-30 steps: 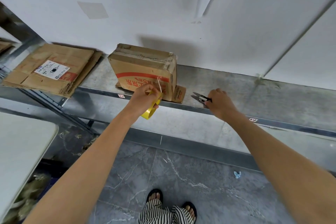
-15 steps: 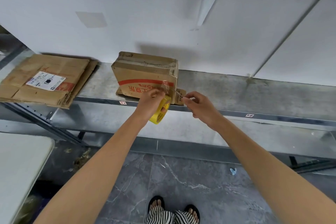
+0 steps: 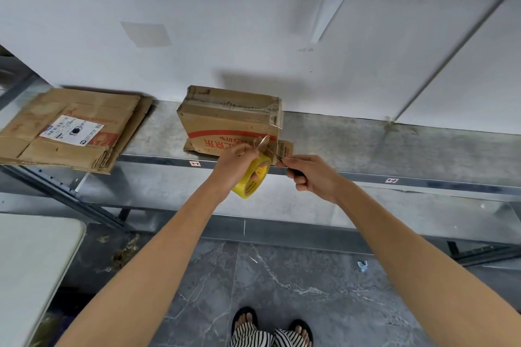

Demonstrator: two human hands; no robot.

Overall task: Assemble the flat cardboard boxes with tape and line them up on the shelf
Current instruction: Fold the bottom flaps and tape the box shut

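With 1 assembled box (image 3: 229, 121) standing on the shelf (image 3: 366, 146), the left hand (image 3: 236, 162) grips the yellow tape roll (image 3: 255, 175), the right hand (image 3: 308, 175) clasps snips (image 3: 275, 155) at the strip, probably finishing it, while a flat cardboard stack (image 3: 70, 128) waits.

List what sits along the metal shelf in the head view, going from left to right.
Stack of flattened brown cardboard boxes with a white label → assembled brown cardboard box with a red stripe → left hand holding the yellow tape roll → right hand with small snips.
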